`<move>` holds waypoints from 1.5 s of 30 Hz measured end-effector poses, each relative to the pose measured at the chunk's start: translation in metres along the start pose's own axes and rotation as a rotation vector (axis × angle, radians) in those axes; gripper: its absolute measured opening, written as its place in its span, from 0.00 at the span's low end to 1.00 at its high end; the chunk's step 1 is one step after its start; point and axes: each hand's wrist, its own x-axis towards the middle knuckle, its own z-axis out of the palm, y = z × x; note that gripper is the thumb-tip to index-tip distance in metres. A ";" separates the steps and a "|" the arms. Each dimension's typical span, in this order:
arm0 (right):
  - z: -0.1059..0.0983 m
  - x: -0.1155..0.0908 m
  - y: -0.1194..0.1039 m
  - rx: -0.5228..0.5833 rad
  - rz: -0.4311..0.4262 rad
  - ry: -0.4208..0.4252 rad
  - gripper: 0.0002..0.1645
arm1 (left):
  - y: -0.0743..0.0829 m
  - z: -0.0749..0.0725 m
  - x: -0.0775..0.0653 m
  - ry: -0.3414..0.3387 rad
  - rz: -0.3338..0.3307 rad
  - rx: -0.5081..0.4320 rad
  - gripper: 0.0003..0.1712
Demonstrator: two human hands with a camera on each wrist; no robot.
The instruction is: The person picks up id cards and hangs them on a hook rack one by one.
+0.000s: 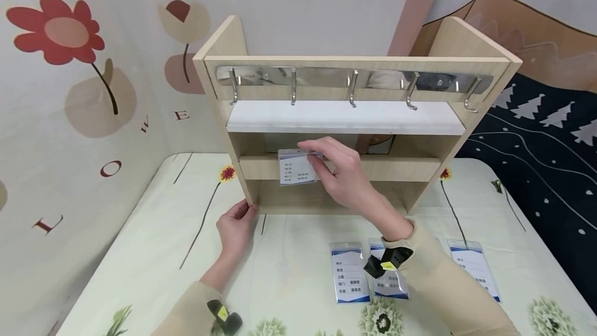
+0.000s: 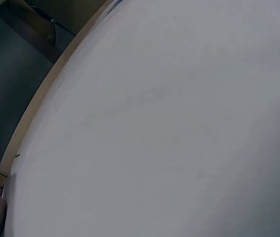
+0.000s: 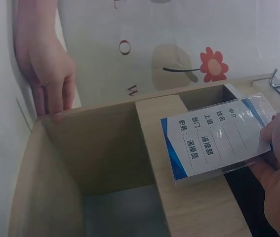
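Pinches a clear-sleeved card (image 1: 294,169) by its right side between thumb and fingers of the right hand (image 1: 342,172). Holds it, printed face toward the head camera, in front of the lower crosspiece (image 1: 396,169) of a wooden shelf unit (image 1: 489,71); cannot tell whether touching the wood. Grips the unit's lower left front corner with the fingers of the left hand (image 1: 238,224). Shows, higher on the unit, a white board (image 1: 345,117) and above that a metal rail (image 1: 322,77) with five hooks. Has two more sleeved cards, a left one (image 1: 350,274) and a middle one (image 1: 392,285), just beside each other on the flower-patterned worktop (image 1: 289,263), the latter partly hidden behind the right wrist's camera (image 1: 389,263). Has a far-right card (image 1: 474,268) beyond the right forearm. Shows, behind at right, dark fabric (image 1: 550,154) with white trees.
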 end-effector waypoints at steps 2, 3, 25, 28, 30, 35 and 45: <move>0.001 0.004 0.000 0.005 -0.005 0.009 0.17 | 0.000 0.000 0.000 0.000 -0.005 -0.010 0.17; 0.002 0.005 0.000 0.007 -0.006 0.013 0.17 | 0.000 0.000 -0.001 -0.001 -0.005 -0.009 0.17; 0.014 0.025 -0.011 0.033 -0.040 0.074 0.17 | 0.002 -0.002 -0.001 -0.026 -0.025 0.022 0.18; 0.016 0.031 -0.013 0.045 -0.060 0.082 0.17 | 0.002 -0.002 -0.001 -0.020 -0.018 0.031 0.18; 0.017 0.035 -0.014 0.047 -0.072 0.089 0.17 | 0.001 -0.002 -0.001 -0.015 -0.013 0.036 0.18; 0.024 0.040 -0.014 0.044 -0.103 0.121 0.17 | 0.001 -0.002 -0.001 -0.014 -0.006 0.027 0.18; 0.030 0.054 -0.021 0.041 -0.131 0.132 0.15 | 0.000 -0.001 -0.001 -0.004 -0.004 0.015 0.18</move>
